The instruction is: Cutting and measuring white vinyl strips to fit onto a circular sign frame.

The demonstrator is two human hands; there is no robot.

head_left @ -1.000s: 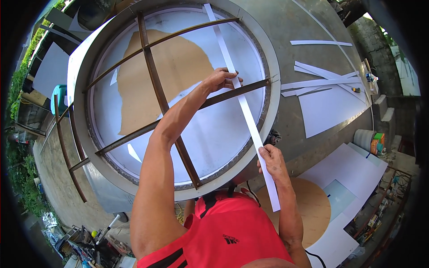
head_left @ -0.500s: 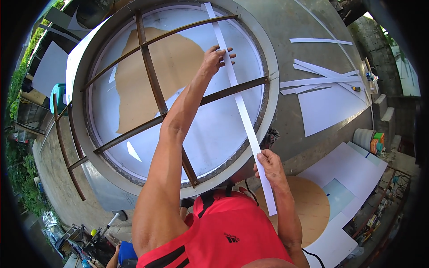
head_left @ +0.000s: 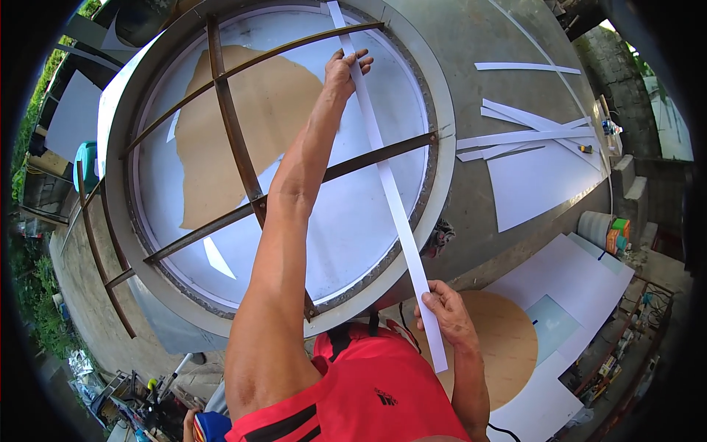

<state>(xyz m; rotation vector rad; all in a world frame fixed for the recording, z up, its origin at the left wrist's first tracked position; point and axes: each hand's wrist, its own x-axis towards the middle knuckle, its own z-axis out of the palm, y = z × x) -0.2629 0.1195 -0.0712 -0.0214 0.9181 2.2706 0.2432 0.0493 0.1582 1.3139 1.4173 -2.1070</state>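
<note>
A long, narrow white strip (head_left: 394,193) runs from the far rim of a large round metal frame (head_left: 447,96) toward my body, across the frame's rusty crossbars (head_left: 324,177). My left hand (head_left: 342,72), arm stretched far over the frame, holds the strip near its far part, with fingertips showing past its right edge. Close to the near end, my right hand (head_left: 451,318) pinches the strip's edge, thumb on top. Inside the ring, under the bars, lies a torn-edged piece of brown paper (head_left: 247,125) on a white sheet (head_left: 331,243).
Several loose white strips (head_left: 526,138) lie crossed on the metal tabletop (head_left: 471,206) at the right, beside a larger white piece (head_left: 541,188). A round brown board (head_left: 490,335) rests on white sheets (head_left: 582,272) at lower right. Another rusty bar frame (head_left: 99,250) stands left.
My left hand has moved a little away and left with the strip. My right hand has shifted slightly nearer my body, still on the strip. The whole view has shifted a bit.
</note>
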